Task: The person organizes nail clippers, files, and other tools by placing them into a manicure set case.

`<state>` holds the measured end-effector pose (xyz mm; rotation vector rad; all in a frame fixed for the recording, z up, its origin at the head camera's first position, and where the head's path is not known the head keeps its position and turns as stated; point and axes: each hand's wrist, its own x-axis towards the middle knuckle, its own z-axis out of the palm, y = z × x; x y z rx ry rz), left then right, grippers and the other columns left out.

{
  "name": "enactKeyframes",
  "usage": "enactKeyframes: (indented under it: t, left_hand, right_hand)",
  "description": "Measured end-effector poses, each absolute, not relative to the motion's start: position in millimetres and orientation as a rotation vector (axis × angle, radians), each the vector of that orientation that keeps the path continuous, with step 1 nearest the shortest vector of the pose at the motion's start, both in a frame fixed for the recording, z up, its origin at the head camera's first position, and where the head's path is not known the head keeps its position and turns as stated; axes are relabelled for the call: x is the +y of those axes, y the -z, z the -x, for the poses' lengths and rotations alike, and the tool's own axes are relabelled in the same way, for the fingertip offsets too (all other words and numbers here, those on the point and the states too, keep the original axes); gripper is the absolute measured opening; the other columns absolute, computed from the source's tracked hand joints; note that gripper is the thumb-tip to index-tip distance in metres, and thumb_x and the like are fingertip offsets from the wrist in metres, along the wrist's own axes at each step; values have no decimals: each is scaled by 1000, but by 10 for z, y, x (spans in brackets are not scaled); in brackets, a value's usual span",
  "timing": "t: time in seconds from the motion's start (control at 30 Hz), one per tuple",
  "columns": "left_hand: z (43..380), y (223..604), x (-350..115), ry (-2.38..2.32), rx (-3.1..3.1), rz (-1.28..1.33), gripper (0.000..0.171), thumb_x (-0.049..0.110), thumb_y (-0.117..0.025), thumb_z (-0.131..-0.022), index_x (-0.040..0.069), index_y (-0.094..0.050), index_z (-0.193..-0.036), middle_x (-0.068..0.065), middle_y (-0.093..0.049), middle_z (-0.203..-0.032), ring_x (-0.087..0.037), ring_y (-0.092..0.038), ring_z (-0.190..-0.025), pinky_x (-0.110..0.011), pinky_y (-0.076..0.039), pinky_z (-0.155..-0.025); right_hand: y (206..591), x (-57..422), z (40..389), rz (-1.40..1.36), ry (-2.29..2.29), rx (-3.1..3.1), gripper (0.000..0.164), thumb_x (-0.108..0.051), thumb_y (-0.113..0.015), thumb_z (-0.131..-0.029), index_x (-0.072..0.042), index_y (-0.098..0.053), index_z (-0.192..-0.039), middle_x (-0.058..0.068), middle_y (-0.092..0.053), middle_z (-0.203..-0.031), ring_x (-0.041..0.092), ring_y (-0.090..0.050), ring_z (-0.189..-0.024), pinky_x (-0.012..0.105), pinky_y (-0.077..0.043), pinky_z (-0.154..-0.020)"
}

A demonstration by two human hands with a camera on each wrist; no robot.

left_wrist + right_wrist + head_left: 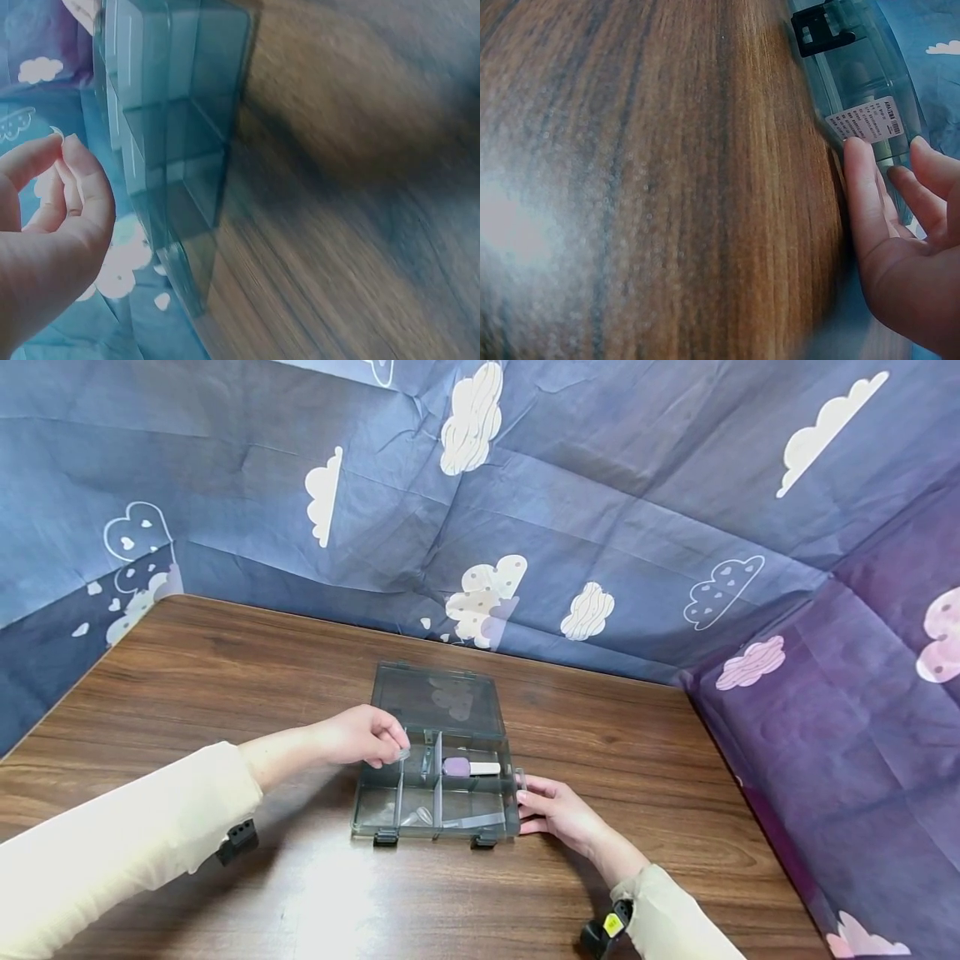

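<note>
A clear dark-tinted compartment box [417, 837] lies on the table with its lid [465, 706] tipped back, away from me. Between thumb and index finger, above the back left compartment, my left hand [369, 735] pinches a small clear curved piece [57, 132], perhaps a nail tip. My right hand [561, 814] rests its fingertips against the box's right side, beside a label [866, 120] in the right wrist view. A nail polish bottle [456, 767], purple with a white cap, lies in the back right compartment. Clear oval pieces [420, 816] sit front middle.
A flat pale strip [474, 821] lies in the front right compartment, and a slim shiny item [427, 758] in the back middle one. Two black latches [386, 837] hang at the front. The wooden table [247, 660] meets cloud-printed cloth walls [405, 527].
</note>
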<state>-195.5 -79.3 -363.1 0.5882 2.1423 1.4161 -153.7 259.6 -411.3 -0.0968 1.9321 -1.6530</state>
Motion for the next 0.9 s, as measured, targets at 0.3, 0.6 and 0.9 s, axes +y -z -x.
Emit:
enactKeyframes:
  t: [0.3,0.6,0.9]
  left_hand:
    - [1892,3639,-615,-1372,2125,-631,20,-1,-57,-80,-9,-62,-97,-13,-67,-80,-4,-55,-68,-22,-52,-66]
    - [1830,3643,-523,-1385,2100,-631,18,-3,-57,-78,-9,-62,-94,-7,-67,-75,-3,-55,-65,-21,-52,-64]
    - [1831,3655,-518,-1364,2112,-645,20,-2,-57,-79,-11,-62,-96,-15,-67,-78,-5,-56,-64,-22,-52,-64]
  right_hand:
    - [4085,2596,1534,109,1656,1917,53,-12,-48,-97,15,-27,-138,-4,-64,-93,9,-63,-81,27,-56,-72]
    - [4105,2588,1539,95,1666,1918,55,-14,-52,-95,14,-29,-138,-4,-65,-92,9,-63,-80,27,-56,-71]
    - [4120,2595,1537,80,1663,1925,52,-12,-49,-96,13,-30,-137,-4,-64,-91,10,-63,-79,27,-56,-71]
